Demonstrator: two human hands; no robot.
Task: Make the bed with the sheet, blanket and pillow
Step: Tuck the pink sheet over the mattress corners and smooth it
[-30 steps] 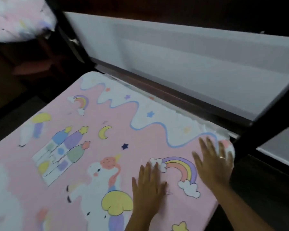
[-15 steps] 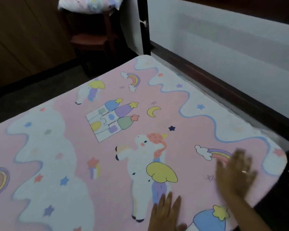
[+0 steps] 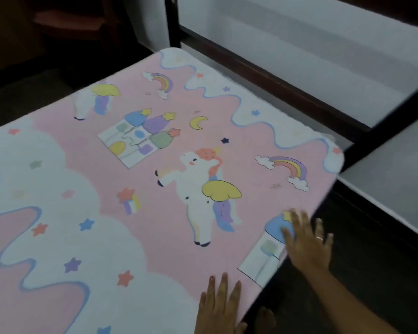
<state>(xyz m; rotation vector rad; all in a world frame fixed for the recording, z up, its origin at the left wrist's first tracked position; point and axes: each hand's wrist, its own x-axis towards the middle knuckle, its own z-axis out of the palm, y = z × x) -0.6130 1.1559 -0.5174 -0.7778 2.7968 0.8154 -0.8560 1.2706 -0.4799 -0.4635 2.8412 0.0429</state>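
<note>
The pink fabric sheet printed with unicorns, rainbows and castles (image 3: 130,237) lies spread flat over the mattress, its far edge beside the dark bed frame rail (image 3: 263,80). Both hands lie flat on it, fingers straight, gripping nothing: the left hand (image 3: 221,307) at the near edge, the right hand (image 3: 308,244) — blurred, wearing a ring — at the right-hand edge.

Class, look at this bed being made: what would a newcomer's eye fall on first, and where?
The pink sheet fills most of the view, with a winged unicorn printed near its middle. Two flat hands press it at the near right: the left hand at the bottom edge, the right hand, wearing a ring, at the bed's right side. A dark frame runs along the far edge.
</note>
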